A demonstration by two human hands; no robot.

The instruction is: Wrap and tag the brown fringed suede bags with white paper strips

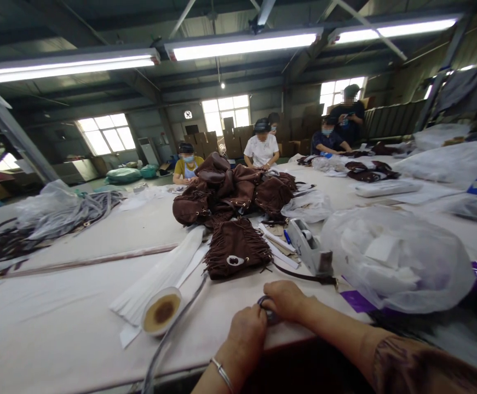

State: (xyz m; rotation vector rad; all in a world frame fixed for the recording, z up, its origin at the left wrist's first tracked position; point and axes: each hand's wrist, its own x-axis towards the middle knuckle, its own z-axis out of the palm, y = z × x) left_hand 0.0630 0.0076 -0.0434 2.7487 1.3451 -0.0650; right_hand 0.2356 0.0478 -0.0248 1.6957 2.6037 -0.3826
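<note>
- Dark and small, the thing point(268, 313) I am working on sits right at the near edge of the table point(69, 312), pinched between both my hands; most of it is hidden, so I cannot tell what it is.
- My left hand point(246, 330) is curled into a loose fist against it, fingers closed on its near side, a thin metal bangle point(222, 374) on that wrist.
- My right hand point(285, 300) comes in from the right, fingers folded down over the top of the same piece, knuckles touching my left hand.
- From just beside my left hand a grey strap point(168, 339) runs down off the table edge.
- Just beyond my hands lies a brown fringed bag point(236, 249) with a pale oval tag on its front.
- To the left of that bag is a roll of white paper point(162, 310), its end facing me, with flat white strips point(168, 268) beside it.
- To the right of the bag stands a tape dispenser point(310, 249), and next to it a large clear plastic bag point(394, 260) stuffed with white pieces.
- Farther back is a heap of brown bags point(230, 191).
- Several people point(262, 146) sit at the far end of the table.
</note>
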